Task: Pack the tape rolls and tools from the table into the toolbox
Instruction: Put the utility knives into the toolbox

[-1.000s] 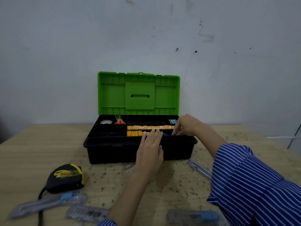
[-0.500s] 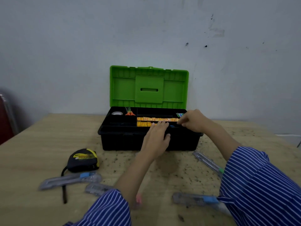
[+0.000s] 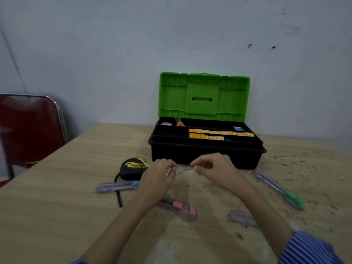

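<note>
Toolbox (image 3: 203, 155): lid up, far centre of the table (image 3: 57, 206).
Left hand (image 3: 159, 176): fingers loosely curled, holding nothing, above the table near the toolbox.
Right hand (image 3: 215, 171): likewise curled, empty.
Tape measure (image 3: 133, 167): left of the hands.
Utility knives: scattered near; green one (image 3: 280, 190) lies right.

- A plain pale grey-blue wall (image 3: 114, 54) fills the upper half of the view, with a few small dark marks and scuffs towards its upper right.
- A light wooden table (image 3: 57, 216) sits against the wall; its top shows grain and many dark specks on the right side.
- A red chair (image 3: 28, 126) with a shiny metal frame stands at the table's left edge.
- The light is dim and even.
</note>
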